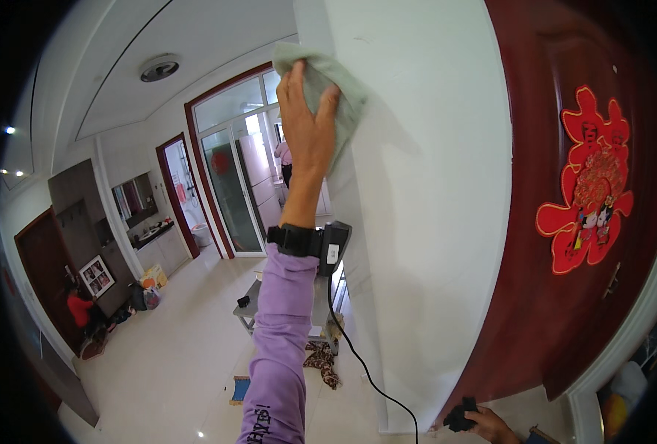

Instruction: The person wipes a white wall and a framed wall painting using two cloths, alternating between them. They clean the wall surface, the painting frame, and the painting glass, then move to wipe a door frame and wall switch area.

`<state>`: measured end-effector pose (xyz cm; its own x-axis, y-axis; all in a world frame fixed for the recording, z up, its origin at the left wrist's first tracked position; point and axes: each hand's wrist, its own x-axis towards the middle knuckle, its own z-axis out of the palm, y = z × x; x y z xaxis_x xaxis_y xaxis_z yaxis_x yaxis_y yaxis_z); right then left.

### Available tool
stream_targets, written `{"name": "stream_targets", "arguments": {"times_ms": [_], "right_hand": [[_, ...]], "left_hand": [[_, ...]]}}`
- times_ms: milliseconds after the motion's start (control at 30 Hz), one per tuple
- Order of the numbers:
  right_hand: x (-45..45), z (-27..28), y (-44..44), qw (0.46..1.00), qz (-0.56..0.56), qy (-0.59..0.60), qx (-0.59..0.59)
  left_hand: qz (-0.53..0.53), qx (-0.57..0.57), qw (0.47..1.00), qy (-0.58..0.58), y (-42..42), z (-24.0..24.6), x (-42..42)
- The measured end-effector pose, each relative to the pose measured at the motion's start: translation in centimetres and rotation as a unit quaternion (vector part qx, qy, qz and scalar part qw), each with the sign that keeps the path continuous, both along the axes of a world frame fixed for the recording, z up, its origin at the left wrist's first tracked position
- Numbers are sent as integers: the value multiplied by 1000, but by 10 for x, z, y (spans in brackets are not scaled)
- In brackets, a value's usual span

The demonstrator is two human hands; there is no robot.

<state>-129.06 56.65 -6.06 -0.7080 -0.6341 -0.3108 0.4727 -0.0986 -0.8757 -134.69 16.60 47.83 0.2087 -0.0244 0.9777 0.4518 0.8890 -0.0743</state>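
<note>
My left hand [309, 119] is raised high against the corner of a white wall [433, 222], its fingers spread over a pale green cloth [348, 105] pressed to the surface. A black strap with a small box and a cable is on that wrist, over a purple sleeve. Low at the right, my right hand [489, 424] holds a bunched black item [460, 416], whose kind I cannot tell, near the foot of the wall. A red wooden door [533, 311] bearing a red paper decoration [594, 188] stands to the right.
A metal-legged table [245, 311] stands behind my left arm, with a patterned cloth [323, 363] and a small blue stool [240, 390] on the floor. A person in red [80, 311] crouches at the far left by a framed picture [96, 276]. Another person [285, 155] stands beyond the glass doors.
</note>
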Motion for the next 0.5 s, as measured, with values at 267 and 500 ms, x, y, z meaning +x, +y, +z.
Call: {"name": "stream_targets", "arguments": {"times_ms": [267, 500], "right_hand": [[-2, -5, 21, 998, -25, -46, -38], [-8, 9, 8, 996, -24, -84, -18]], "left_hand": [[-56, 27, 984, -164, -1, 89, 15], [-91, 49, 988, -114, 4, 6, 8]]}}
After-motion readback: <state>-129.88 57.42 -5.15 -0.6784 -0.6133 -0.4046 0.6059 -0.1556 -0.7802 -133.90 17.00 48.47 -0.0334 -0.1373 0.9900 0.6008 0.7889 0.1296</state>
